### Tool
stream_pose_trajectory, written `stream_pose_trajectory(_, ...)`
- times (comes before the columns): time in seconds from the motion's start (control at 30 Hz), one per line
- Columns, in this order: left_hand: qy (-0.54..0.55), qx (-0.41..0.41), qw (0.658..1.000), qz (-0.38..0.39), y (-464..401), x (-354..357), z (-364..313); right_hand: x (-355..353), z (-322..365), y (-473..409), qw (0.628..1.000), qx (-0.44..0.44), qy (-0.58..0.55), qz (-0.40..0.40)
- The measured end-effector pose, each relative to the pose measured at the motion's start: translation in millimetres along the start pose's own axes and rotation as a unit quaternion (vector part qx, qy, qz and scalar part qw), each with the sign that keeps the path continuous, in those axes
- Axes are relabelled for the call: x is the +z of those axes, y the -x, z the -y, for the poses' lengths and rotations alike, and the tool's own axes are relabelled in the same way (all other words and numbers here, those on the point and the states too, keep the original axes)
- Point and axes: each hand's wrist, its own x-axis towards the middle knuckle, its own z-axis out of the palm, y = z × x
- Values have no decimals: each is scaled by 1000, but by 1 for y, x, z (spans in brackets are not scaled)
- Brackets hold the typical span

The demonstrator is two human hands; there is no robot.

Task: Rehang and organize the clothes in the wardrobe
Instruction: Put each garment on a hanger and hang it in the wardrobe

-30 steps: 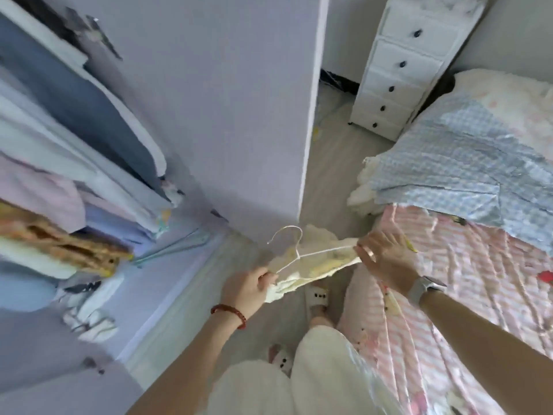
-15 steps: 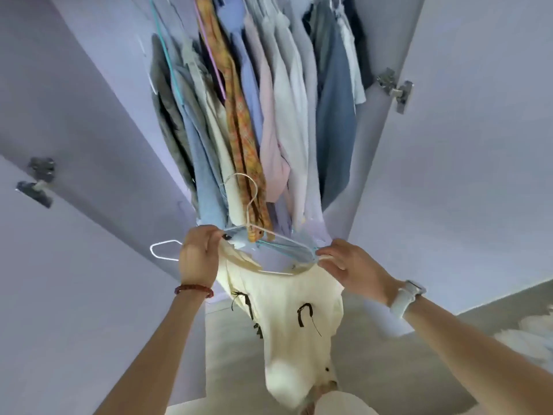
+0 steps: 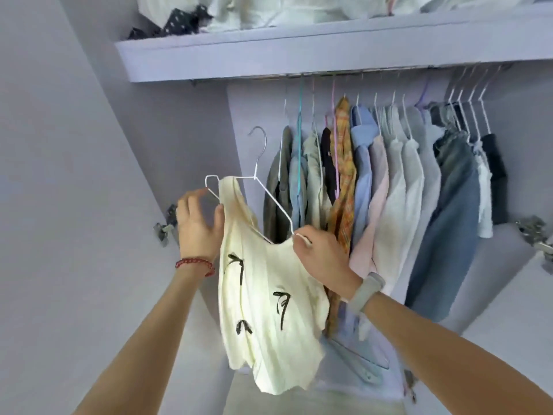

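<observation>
A cream sleeveless top point(image 3: 269, 319) with small black bow marks hangs on a white wire hanger point(image 3: 257, 187), held up in front of the open wardrobe. My left hand point(image 3: 199, 223) holds the hanger's left end and the top's strap. My right hand point(image 3: 323, 259) pinches the hanger's right end at the other strap. The hanger's hook point(image 3: 258, 139) points up, below and left of the clothes rail point(image 3: 329, 77). A row of hung shirts point(image 3: 374, 190) fills the rail to the right.
A shelf point(image 3: 299, 49) above the rail carries piled white and dark fabric. Open lilac doors with metal hinges point(image 3: 163, 229) stand at both sides. Loose light blue hangers point(image 3: 359, 363) lie low in the wardrobe. A gap on the rail lies left of the olive garment point(image 3: 278, 190).
My view has swung up from the bed and floor to the wardrobe rail. Both hands have raised the cream top on its hanger toward the rail's left end.
</observation>
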Motion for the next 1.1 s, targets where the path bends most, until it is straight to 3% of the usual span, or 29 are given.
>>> stream_pose_trajectory(0.3,-18,139,989,-42,-134,-3,-6,71,34,-133,988,95,69,-104)
stream_pose_trajectory(0.47,-127,226,965,-50,-191,14,0,88,34,-198,972,140,107,-158)
stream_pose_trajectory(0.6,-157,241,955,-69,-198,30,8,97,30,-241,959,174,142,-175)
stream_pose_trajectory(0.8,-135,241,957,-85,-201,38,12,91,21,-256,935,261,198,-135)
stream_pose_trajectory(0.93,-99,233,963,-91,-200,36,10,94,17,-244,950,214,174,-148)
stream_pose_trajectory(1.1,-23,196,978,-74,-174,48,12,95,13,-196,969,46,102,-219)
